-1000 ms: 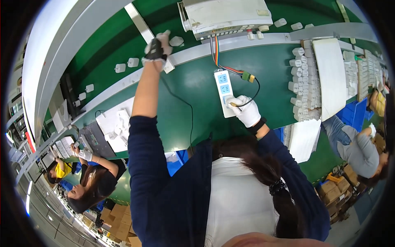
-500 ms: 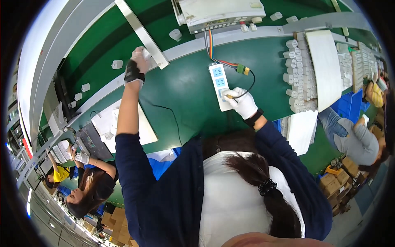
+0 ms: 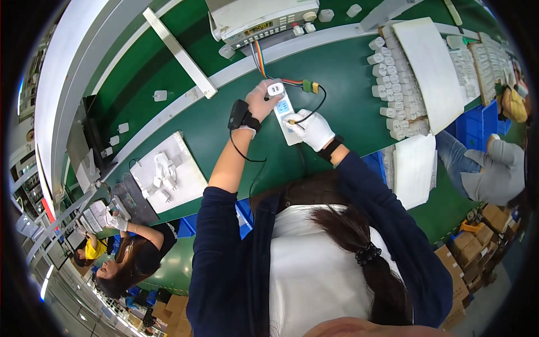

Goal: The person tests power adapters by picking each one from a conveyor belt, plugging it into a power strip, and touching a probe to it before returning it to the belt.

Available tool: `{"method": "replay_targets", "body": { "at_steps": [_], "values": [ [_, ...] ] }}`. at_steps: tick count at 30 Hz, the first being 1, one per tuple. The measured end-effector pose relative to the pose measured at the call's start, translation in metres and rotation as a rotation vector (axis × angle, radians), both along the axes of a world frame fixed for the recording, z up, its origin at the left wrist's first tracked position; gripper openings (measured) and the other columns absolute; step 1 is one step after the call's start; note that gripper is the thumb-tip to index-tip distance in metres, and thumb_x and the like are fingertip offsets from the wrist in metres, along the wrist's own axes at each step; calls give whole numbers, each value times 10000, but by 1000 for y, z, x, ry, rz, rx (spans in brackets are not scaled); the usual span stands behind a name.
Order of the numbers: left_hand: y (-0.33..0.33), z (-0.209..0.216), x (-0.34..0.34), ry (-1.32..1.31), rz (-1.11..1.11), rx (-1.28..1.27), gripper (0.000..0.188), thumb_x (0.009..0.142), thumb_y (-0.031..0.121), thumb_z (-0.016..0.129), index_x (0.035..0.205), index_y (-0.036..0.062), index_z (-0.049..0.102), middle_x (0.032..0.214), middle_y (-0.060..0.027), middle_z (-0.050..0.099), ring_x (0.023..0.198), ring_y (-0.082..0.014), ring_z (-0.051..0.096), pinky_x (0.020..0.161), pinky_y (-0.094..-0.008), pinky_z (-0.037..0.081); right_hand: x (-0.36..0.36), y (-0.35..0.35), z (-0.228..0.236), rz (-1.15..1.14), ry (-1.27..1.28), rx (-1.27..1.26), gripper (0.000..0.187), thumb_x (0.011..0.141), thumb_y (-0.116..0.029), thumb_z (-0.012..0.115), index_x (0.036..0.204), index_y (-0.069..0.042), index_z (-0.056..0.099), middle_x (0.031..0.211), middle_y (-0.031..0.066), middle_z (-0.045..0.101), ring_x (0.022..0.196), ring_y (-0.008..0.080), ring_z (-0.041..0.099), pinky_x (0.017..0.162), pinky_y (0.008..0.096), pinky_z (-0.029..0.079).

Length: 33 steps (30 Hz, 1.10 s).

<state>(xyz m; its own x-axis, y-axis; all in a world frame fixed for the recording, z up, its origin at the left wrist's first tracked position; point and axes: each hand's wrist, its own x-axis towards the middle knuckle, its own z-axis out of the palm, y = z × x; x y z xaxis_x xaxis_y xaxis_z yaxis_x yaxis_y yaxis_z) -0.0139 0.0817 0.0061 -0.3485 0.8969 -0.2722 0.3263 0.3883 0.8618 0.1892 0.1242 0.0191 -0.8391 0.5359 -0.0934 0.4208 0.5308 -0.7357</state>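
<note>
My left hand (image 3: 259, 102), bare with a black strap on the wrist, holds a small white plug adapter (image 3: 275, 89) at the top end of a white power strip (image 3: 285, 117) lying on the green bench. My right hand (image 3: 312, 128), in a white glove, rests on the strip's lower end and pinches a black cable (image 3: 314, 109). That cable runs to a green and yellow connector (image 3: 309, 86) on a rainbow ribbon wire from a grey test box (image 3: 261, 18).
Rows of white adapters (image 3: 387, 78) and white foam sheets (image 3: 429, 70) lie to the right. A white tray with adapters (image 3: 168, 171) sits to the left. Loose adapters ride the belt (image 3: 160, 95). Other workers sit at left (image 3: 126, 253) and right (image 3: 488, 168).
My left hand came back from the far belt with a white adapter and brought it down to the top of the power strip. My right hand stayed on the strip.
</note>
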Motion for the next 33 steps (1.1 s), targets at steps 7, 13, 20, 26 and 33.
{"method": "replay_targets", "body": {
  "at_steps": [7,13,20,26,33],
  "values": [
    [-8,-13,2,607,-170,118,410,787,182,723,1178,115,620,1091,-64,664,1057,-249,609,853,-372,497,-1,-1,-5,-4,37,37,196,902,-320,558,1011,-200,669,864,105,621,714,322,616,661,429,498],
    [-24,-7,19,470,-21,180,456,750,149,726,1192,140,613,1122,-77,651,1116,-323,565,931,-433,452,1,-2,-9,-25,77,12,196,896,-303,569,1008,-176,670,832,103,615,726,316,615,658,433,497],
    [-61,-6,48,235,-249,242,472,735,84,707,1196,126,615,1174,-84,639,1094,-314,576,918,-402,448,0,6,2,74,114,60,184,909,-279,565,971,-148,678,811,107,615,756,299,614,672,413,494],
    [-61,-19,55,180,-189,164,461,735,47,690,1185,118,625,1192,-74,636,1115,-280,577,940,-378,433,-8,12,31,-28,310,-130,152,890,-188,608,940,-82,705,843,103,665,747,275,611,664,365,480],
    [-58,-1,47,53,10,363,433,761,93,701,1188,104,631,1175,-119,630,1078,-307,582,942,-398,445,-48,48,5,-159,139,-234,235,901,-298,588,1006,-121,701,906,94,680,870,287,648,745,372,509]
  ]
}}
